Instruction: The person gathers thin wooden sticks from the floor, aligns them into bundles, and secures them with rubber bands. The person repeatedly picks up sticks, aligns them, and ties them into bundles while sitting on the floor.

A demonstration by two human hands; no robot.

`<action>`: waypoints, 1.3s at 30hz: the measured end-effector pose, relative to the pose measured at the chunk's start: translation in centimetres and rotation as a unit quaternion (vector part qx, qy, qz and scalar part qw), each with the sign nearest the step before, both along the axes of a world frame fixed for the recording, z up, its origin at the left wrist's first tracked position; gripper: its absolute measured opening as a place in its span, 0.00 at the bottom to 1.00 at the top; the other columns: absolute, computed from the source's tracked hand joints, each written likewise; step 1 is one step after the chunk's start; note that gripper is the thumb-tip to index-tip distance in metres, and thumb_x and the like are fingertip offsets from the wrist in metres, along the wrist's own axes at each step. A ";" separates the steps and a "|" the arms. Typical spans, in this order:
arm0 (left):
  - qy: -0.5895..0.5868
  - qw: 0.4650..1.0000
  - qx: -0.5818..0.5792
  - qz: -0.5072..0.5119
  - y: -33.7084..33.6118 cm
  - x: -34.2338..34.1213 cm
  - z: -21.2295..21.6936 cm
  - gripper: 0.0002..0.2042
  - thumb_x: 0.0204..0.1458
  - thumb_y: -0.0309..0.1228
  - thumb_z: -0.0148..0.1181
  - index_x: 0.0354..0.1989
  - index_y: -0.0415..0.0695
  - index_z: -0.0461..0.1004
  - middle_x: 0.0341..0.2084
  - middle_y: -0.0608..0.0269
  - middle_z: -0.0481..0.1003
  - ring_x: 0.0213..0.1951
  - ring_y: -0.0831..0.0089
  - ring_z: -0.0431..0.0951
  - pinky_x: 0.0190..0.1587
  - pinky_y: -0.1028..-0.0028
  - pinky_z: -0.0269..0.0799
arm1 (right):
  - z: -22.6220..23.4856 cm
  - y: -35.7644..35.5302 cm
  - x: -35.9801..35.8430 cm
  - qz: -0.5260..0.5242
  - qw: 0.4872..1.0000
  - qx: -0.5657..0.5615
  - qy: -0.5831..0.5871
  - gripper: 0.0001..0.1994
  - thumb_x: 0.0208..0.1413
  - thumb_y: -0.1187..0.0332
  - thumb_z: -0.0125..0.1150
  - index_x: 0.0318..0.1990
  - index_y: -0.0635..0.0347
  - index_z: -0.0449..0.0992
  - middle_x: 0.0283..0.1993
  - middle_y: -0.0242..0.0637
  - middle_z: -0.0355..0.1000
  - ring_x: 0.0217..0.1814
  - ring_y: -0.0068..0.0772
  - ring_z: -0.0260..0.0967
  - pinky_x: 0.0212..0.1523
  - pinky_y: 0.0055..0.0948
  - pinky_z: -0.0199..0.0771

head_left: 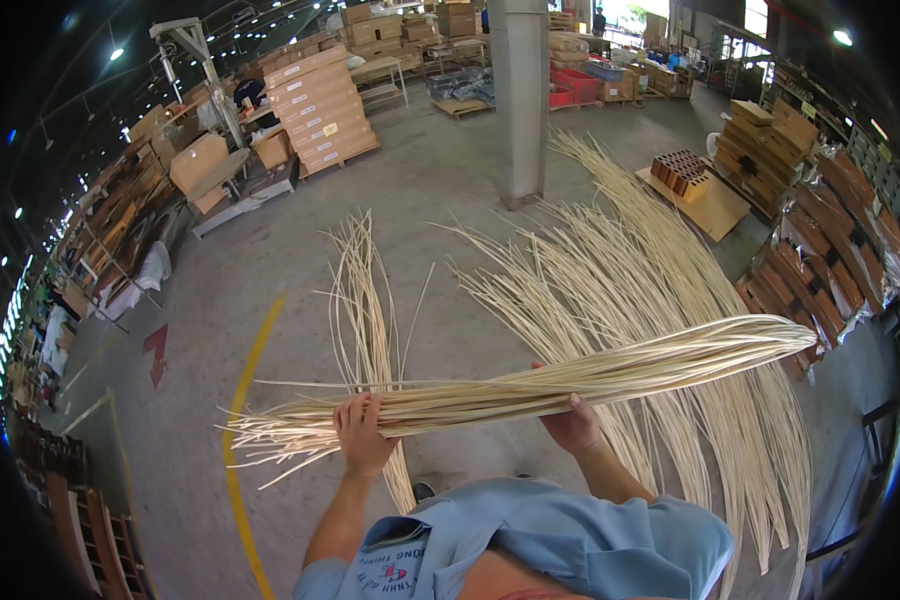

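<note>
A long bundle of pale rattan canes point(470, 402) lies across both my hands, folded over at its right end and splayed into loose tips at the left. My left hand point(363, 432) is closed over it near the loose tips, fingers on top. From below, my right hand point(573, 428) grips the middle of the bundle, thumb on the near side and fingers mostly hidden. Under it, a thinner bunch of canes point(363, 300) is spread on the floor ahead of me. To the right, wide sheaves of canes point(610, 290) fan out over the floor.
A grey pillar point(521, 110) rises ahead. Stacked cartons point(320, 110) stand on a pallet at far left, beside a platform scale point(250, 200). Wrapped brown wooden pieces point(820, 250) are piled at right, near a brick-like block point(680, 174). A yellow line point(235, 470) curves along the floor.
</note>
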State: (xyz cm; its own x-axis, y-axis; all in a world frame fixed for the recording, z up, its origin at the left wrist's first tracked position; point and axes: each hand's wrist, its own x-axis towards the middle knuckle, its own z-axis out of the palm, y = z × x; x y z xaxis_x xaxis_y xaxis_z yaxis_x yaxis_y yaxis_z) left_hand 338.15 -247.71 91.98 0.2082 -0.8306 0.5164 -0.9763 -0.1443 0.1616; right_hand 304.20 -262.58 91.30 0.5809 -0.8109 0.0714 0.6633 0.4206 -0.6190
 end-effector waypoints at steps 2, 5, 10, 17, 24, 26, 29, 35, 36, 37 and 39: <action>-0.003 1.000 0.004 0.000 0.6 3.3 -1.5 0.39 0.32 0.40 0.82 0.58 0.51 0.73 0.56 0.60 0.70 0.59 0.55 0.68 0.65 0.51 0.58 | 0.0 1.2 3.7 -0.024 1.000 0.006 0.013 0.47 0.50 0.48 0.71 0.74 0.59 0.58 0.75 0.37 0.60 0.76 0.39 0.57 0.78 0.43 0.50; 0.016 1.000 0.012 -0.021 1.7 8.4 -1.7 0.38 0.31 0.41 0.82 0.57 0.51 0.74 0.53 0.61 0.72 0.58 0.56 0.69 0.64 0.53 0.59 | -0.3 3.2 7.8 -0.009 0.999 0.016 0.030 0.47 0.50 0.48 0.72 0.74 0.58 0.58 0.75 0.37 0.60 0.76 0.40 0.56 0.78 0.46 0.50; 0.040 0.998 0.027 -0.051 2.3 13.1 -2.1 0.38 0.31 0.40 0.81 0.56 0.51 0.73 0.52 0.61 0.73 0.57 0.57 0.71 0.62 0.54 0.61 | -0.1 5.1 11.1 0.012 0.998 0.026 0.054 0.46 0.51 0.47 0.72 0.74 0.56 0.58 0.75 0.37 0.59 0.76 0.41 0.56 0.77 0.49 0.52; 0.069 0.996 -0.011 -0.056 -0.2 15.1 -2.9 0.35 0.33 0.34 0.79 0.55 0.48 0.73 0.52 0.60 0.73 0.56 0.55 0.71 0.62 0.53 0.62 | -1.3 3.8 13.0 -0.006 0.998 0.014 0.060 0.47 0.51 0.48 0.72 0.75 0.58 0.59 0.77 0.37 0.57 0.79 0.42 0.52 0.78 0.50 0.48; 0.028 0.999 0.022 -0.007 2.1 16.9 -3.4 0.35 0.32 0.33 0.79 0.55 0.50 0.73 0.51 0.60 0.73 0.56 0.55 0.70 0.63 0.52 0.60 | -3.4 3.0 16.1 0.030 0.995 0.062 0.074 0.49 0.48 0.45 0.72 0.74 0.58 0.59 0.74 0.38 0.61 0.76 0.39 0.57 0.75 0.46 0.54; 0.032 0.999 0.026 -0.006 2.1 17.6 -3.7 0.34 0.33 0.34 0.79 0.55 0.50 0.73 0.50 0.61 0.73 0.55 0.56 0.71 0.64 0.52 0.59 | -3.8 2.5 16.9 0.025 0.995 0.063 0.074 0.48 0.49 0.44 0.71 0.74 0.58 0.60 0.73 0.39 0.62 0.76 0.40 0.58 0.75 0.47 0.54; 0.033 0.999 0.019 -0.008 1.3 18.8 -4.0 0.34 0.33 0.34 0.79 0.54 0.51 0.73 0.48 0.62 0.73 0.54 0.57 0.71 0.63 0.52 0.60 | -4.2 1.8 18.3 0.028 0.995 0.067 0.074 0.47 0.50 0.43 0.70 0.73 0.59 0.62 0.72 0.39 0.63 0.75 0.41 0.58 0.75 0.48 0.55; 0.066 0.997 0.014 -0.023 0.1 23.7 -4.5 0.32 0.34 0.34 0.78 0.53 0.50 0.74 0.48 0.63 0.73 0.54 0.57 0.71 0.62 0.53 0.60 | -4.0 1.2 22.9 0.016 0.994 0.065 0.088 0.45 0.53 0.42 0.67 0.73 0.59 0.62 0.72 0.40 0.64 0.74 0.42 0.59 0.74 0.51 0.55; 0.067 0.997 0.010 -0.028 -0.2 24.6 -4.8 0.33 0.33 0.34 0.78 0.54 0.50 0.74 0.49 0.62 0.73 0.54 0.57 0.71 0.62 0.53 0.60 | -3.8 1.2 23.7 0.012 0.994 0.062 0.091 0.45 0.53 0.42 0.67 0.73 0.59 0.62 0.72 0.40 0.64 0.75 0.43 0.59 0.74 0.52 0.55; 0.069 0.997 0.007 -0.033 -0.6 25.6 -5.2 0.33 0.33 0.34 0.79 0.54 0.50 0.74 0.49 0.62 0.73 0.54 0.57 0.71 0.62 0.53 0.60 | -3.7 1.3 24.5 0.007 0.993 0.063 0.098 0.45 0.53 0.43 0.67 0.73 0.59 0.62 0.72 0.40 0.64 0.75 0.42 0.59 0.74 0.51 0.56; 0.072 0.997 0.008 -0.040 -1.1 29.2 -5.7 0.34 0.32 0.34 0.80 0.54 0.50 0.74 0.49 0.62 0.74 0.54 0.56 0.71 0.62 0.52 0.60 | -3.3 1.5 27.7 -0.004 0.992 0.064 0.107 0.44 0.52 0.44 0.68 0.73 0.58 0.62 0.72 0.39 0.64 0.75 0.41 0.59 0.73 0.49 0.58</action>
State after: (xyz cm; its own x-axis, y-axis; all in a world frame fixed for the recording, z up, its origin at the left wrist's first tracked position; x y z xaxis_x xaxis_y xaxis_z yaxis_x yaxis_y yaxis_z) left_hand 367.34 -248.81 86.29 0.2119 -0.8558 0.4719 -0.9516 -0.0707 0.2991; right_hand 331.86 -261.05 87.98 0.5652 -0.8098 -0.1572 0.5265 0.5008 -0.6870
